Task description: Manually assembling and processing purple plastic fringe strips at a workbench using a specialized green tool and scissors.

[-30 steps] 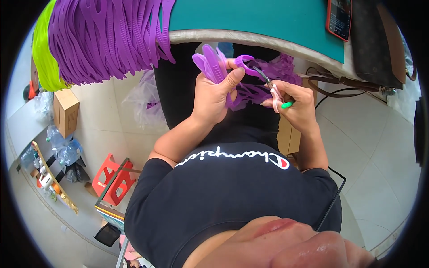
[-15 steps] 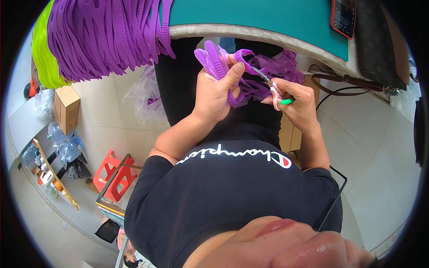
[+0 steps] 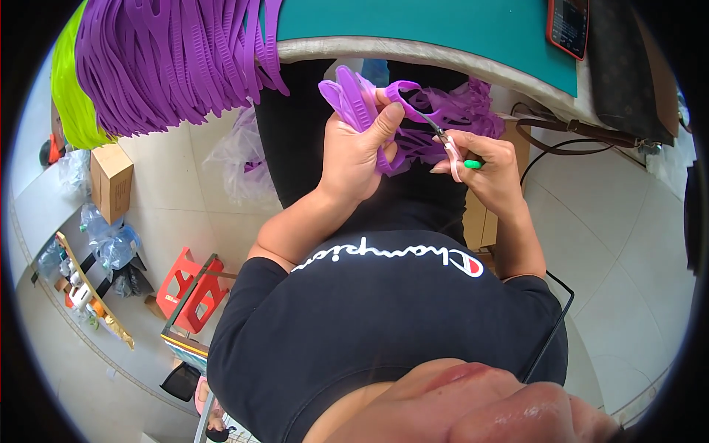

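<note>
Several purple rubbery straps [image 3: 347,100] are bunched in my left hand [image 3: 354,151], thumb pressed over them. One strap end loops out from its fingertips toward the right. My right hand [image 3: 484,159] grips small scissors [image 3: 452,156] with pink and green handles, fingers through the loops. Their blades point up and left and meet the looped strap; whether they are cutting into it I cannot tell. Beneath both hands, a heap of purple trimmings [image 3: 473,111] lies over my lap, partly hidden by the hands.
A thick pile of purple straps [image 3: 162,63] hangs over the table's left edge beside lime-green ones [image 3: 70,88]. The table has a green mat [image 3: 421,26], with a phone [image 3: 567,28] at its right. A red stool [image 3: 192,289] and a cardboard box [image 3: 111,181] stand at left.
The scissors have turned slightly in my right hand, and their blades look closer together. My left hand and its straps have hardly moved.
</note>
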A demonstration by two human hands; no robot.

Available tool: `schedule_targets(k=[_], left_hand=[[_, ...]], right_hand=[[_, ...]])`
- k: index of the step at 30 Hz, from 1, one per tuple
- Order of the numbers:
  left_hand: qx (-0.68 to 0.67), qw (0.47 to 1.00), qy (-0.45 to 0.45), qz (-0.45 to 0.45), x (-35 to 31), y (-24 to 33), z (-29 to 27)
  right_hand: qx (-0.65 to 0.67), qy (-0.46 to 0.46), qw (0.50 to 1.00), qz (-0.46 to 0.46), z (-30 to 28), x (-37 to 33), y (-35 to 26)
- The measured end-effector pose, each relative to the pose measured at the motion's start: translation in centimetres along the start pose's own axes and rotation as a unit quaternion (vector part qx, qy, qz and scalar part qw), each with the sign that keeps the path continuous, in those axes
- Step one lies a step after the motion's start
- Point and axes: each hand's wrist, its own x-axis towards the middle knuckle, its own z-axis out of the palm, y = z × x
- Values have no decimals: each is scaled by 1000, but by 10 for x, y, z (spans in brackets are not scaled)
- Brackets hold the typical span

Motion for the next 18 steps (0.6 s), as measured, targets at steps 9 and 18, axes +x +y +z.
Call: schedule_targets(k=[9,18], left_hand=[[1,1000,-1,5,0,0,0],[9,1000,2,11,-1,-1,0]], right_hand=[[-28,18,999,-20,0,0,-6],[-42,20,998,-33,1,0,-5]])
